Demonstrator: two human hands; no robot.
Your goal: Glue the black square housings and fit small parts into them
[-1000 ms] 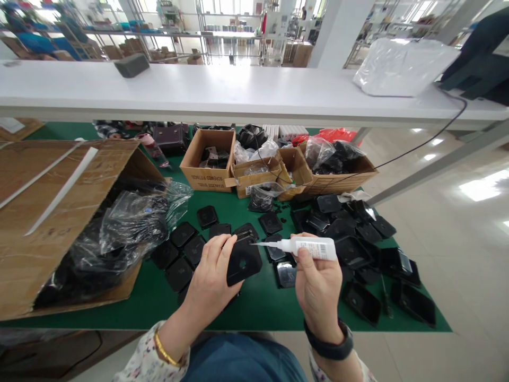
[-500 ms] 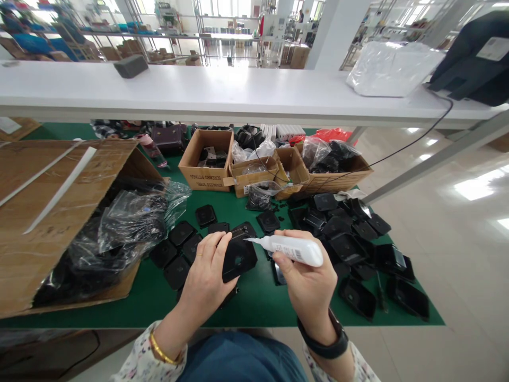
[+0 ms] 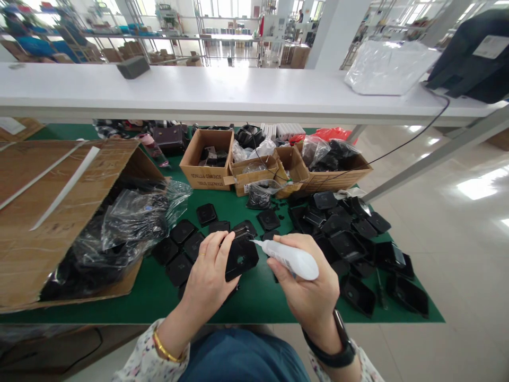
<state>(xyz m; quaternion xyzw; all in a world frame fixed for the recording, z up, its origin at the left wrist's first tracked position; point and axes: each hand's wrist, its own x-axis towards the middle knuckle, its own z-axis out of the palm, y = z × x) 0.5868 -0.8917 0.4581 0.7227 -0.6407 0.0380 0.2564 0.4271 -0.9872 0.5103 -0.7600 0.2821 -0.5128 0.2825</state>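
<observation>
My left hand (image 3: 210, 278) is closed on a black plastic housing (image 3: 243, 259) with a round hole in its face, held tilted above the green table. In my right hand (image 3: 312, 289) is a white squeeze bottle (image 3: 292, 258), fingers wrapped round it. Its thin nozzle points left and reaches the upper right edge of the housing; whether it touches cannot be made out. Several black square covers (image 3: 178, 269) lie on the table left of the housing. Another black cover (image 3: 269, 218) sits just beyond the nozzle.
A pile of black housings (image 3: 345, 246) covers the right side, with a screwdriver (image 3: 380, 291) near it. At left lies a large cardboard box (image 3: 67, 185) with bagged black parts. Cardboard boxes (image 3: 209, 178) line the back beneath a white shelf (image 3: 238, 90).
The squeeze bottle has tilted, its rear end dropping and its nozzle shifting slightly right along the housing's edge. My left hand and the housing have moved slightly right in view.
</observation>
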